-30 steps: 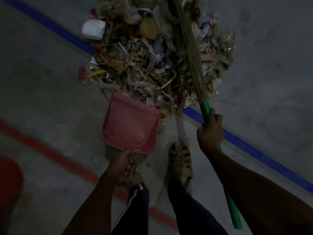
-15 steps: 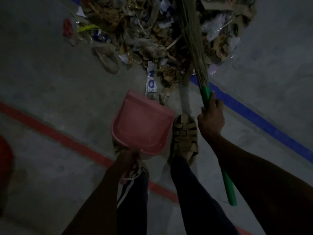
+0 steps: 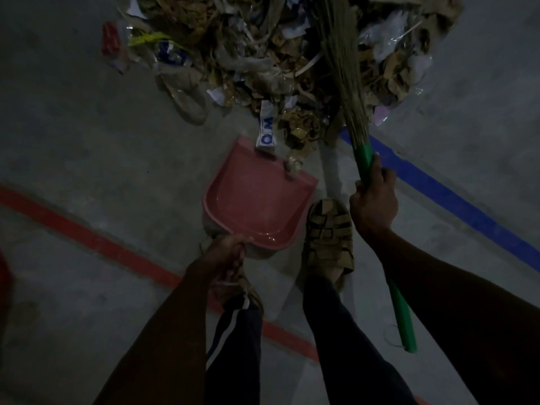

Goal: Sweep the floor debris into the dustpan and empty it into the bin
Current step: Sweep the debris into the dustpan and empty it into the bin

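Note:
A pink dustpan [image 3: 254, 200] lies low on the grey floor with its mouth toward a big heap of paper, cardboard and plastic scraps [image 3: 277, 54]. My left hand [image 3: 226, 252] grips the pan's handle at its near end. A white strip with blue letters [image 3: 267, 130] and a small scrap overlap the pan's front lip. My right hand [image 3: 372, 197] grips the green handle of a grass broom [image 3: 342, 62], whose bristles lie across the right part of the heap. The pan's inside holds nothing else.
A blue floor line [image 3: 455, 197] runs off to the right under the heap, a red line [image 3: 96, 238] crosses at the left. My sandalled right foot [image 3: 328, 235] stands just right of the pan. Something red [image 3: 4, 276] shows at the left edge. A small red scrap [image 3: 110, 40] lies left of the heap.
The view has tilted down, so the heap sits higher in frame. The pan has come back from the heap, then edged forward until the lettered strip and a scrap overlap its lip.

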